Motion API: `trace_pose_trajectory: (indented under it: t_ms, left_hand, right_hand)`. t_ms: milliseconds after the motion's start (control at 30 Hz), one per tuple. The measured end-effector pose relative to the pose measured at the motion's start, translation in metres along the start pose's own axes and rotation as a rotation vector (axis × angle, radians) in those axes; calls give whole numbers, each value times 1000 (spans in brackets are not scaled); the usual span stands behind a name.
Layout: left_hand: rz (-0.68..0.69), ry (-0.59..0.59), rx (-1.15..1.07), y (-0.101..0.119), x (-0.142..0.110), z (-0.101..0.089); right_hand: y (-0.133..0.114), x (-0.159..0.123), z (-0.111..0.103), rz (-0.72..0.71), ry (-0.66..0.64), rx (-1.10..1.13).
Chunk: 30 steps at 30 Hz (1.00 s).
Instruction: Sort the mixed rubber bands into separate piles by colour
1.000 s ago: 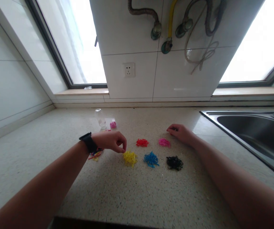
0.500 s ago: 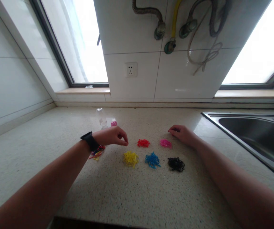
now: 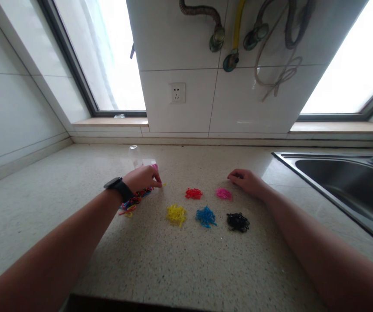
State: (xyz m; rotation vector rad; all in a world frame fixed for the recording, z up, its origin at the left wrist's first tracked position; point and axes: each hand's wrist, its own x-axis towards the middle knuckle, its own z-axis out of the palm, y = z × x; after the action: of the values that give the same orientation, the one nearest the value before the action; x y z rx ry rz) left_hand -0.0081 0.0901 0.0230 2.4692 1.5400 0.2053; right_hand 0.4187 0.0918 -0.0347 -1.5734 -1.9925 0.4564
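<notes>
Off-white and speckled, the tabletop (image 3: 173,268) stretches from the near edge, where both bare forearms reach in, the left (image 3: 66,242) slanting up from 7 o'clock, the right (image 3: 306,238) from 4 o'clock. With the blue pile (image 3: 206,216) of small bands as the centre of the dial, the black pile (image 3: 237,222) lies at 3 o'clock and the yellow pile (image 3: 176,215) at 9, near but not touching it. Just above 9 o'clock, farther out, the mixed pile (image 3: 136,199) is partly hidden by the left wrist, which wears a black watch (image 3: 121,186). The red pile (image 3: 193,193) sits at 11, the pink pile (image 3: 224,193) at 1. The left hand (image 3: 142,177) is at 10 o'clock, wrist bent, knuckles high, fingers angled down toward 4; thumb and forefinger are pressed together, a small yellow band (image 3: 163,184) showing at their tips. At 2 o'clock, just beyond the pink pile, the right hand (image 3: 245,180) lies low, its fingers loosely curled toward 9; whether they hold anything I cannot tell. Past the left hand at 10, a pink object (image 3: 154,166) peeks out beside a clear vessel (image 3: 134,155). Toward 2, well beyond the right hand, is a steel sink (image 3: 284,161); near 12, a white socket (image 3: 177,92) is set in the tiled wall (image 3: 186,117).
</notes>
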Motion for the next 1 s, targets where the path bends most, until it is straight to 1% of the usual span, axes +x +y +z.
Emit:
trace_pose_trajectory:
  t_ms: [333,600,1000]
  left_hand:
    - [15,-7,32,-2,0,5]
    - [24,-16,31,5,-2,3]
    - [30,3,17,3,-2,6]
  right_hand:
    - [5,0,0,-22,-6,-8]
    - [1,0,-1,-20,-33,-42]
    - [-3,-2,-3,-11,-28,-68]
